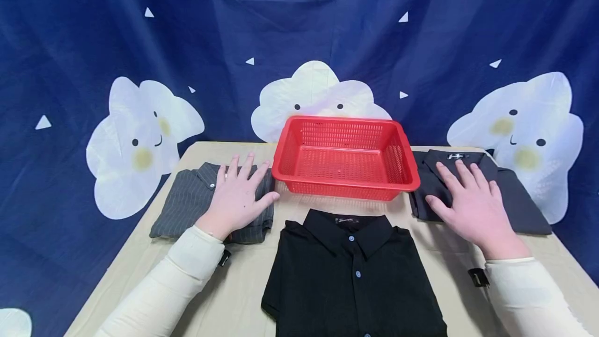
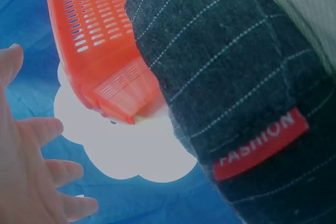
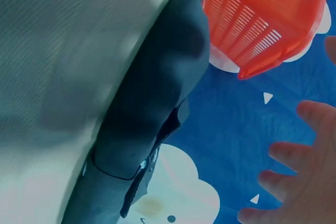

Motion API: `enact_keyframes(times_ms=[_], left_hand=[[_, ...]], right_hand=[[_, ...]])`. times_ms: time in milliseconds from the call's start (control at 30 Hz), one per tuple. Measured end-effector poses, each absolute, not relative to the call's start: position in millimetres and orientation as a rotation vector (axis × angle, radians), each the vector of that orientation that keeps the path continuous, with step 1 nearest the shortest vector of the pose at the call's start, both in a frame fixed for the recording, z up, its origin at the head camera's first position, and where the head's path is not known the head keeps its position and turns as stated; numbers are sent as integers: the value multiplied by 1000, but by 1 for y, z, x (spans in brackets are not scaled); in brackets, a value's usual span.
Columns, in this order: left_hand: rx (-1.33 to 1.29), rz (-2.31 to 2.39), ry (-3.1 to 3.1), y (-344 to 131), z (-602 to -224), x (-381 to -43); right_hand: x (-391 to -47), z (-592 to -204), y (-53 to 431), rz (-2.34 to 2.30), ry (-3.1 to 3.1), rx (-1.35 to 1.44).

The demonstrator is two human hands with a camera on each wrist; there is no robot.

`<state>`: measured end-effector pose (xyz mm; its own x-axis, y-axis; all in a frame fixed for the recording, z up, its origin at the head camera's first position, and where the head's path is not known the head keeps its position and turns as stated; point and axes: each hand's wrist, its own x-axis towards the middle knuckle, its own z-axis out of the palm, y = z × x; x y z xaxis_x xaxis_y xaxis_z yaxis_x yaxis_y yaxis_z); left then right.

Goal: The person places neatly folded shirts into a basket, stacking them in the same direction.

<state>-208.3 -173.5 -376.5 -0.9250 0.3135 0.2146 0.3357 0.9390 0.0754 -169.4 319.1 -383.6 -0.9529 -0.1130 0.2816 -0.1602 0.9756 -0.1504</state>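
In the head view my left hand (image 1: 237,196), fingers spread, hovers over a folded dark grey pinstriped shirt (image 1: 184,207) at the left. The left wrist view shows that shirt's red "FASHION" tag (image 2: 261,144), with the hand apart from the cloth. On the right, my right hand (image 1: 476,207) hangs with spread fingers above a folded dark garment (image 1: 524,204) with a collar and label. The right wrist view shows a gap between hand and garment. Neither hand holds anything. Between the forearms lies a folded black button-up shirt (image 1: 323,280), collar facing away.
A red plastic basket (image 1: 339,189) with slotted walls stands at the table's back middle, between the two side garments. Behind the beige table (image 1: 252,285) hangs a dark blue curtain (image 1: 224,30) with white clouds. Both forearms, in pale sleeves, come in from the front corners.
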Motion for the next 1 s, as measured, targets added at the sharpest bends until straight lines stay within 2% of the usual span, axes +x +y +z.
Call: enact_keyframes(times_ms=[600, 1000], left_hand=[[-560, -186, -2866, -176, -366, -187], [-729, -360, -2802, -163, -361, -163]], right_hand=[[-160, -375, 310, 300, -2833, 295], [-134, -375, 290, 524, -2878, 457]])
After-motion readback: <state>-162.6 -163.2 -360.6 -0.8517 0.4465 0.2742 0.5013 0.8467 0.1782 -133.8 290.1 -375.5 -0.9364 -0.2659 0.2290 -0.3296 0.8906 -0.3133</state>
